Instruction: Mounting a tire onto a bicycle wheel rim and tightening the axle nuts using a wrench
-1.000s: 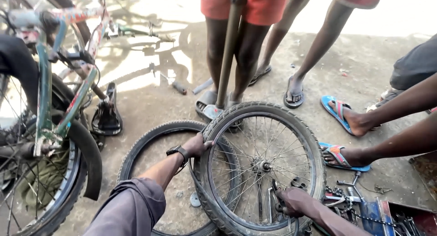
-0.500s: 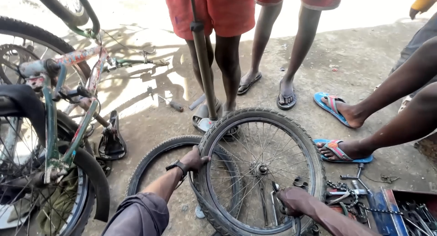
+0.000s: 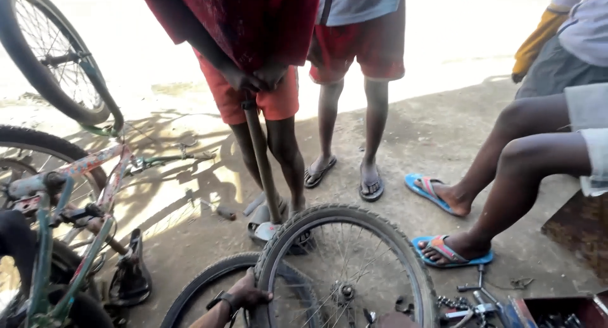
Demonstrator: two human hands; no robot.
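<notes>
My left hand (image 3: pixel 248 296), low in the frame left of centre, grips the tyre of the bicycle wheel (image 3: pixel 345 264) that stands upright at bottom centre, fingers wrapped over its left edge. My right hand is out of sight below the bottom edge, so I cannot tell what it does. A loose black tyre (image 3: pixel 209 287) lies flat on the ground behind the wheel, at lower left. Just above the wheel, a person in red shorts (image 3: pixel 256 100) holds a pump (image 3: pixel 261 163) with both hands. An upturned bicycle (image 3: pixel 69 195) fills the left side.
</notes>
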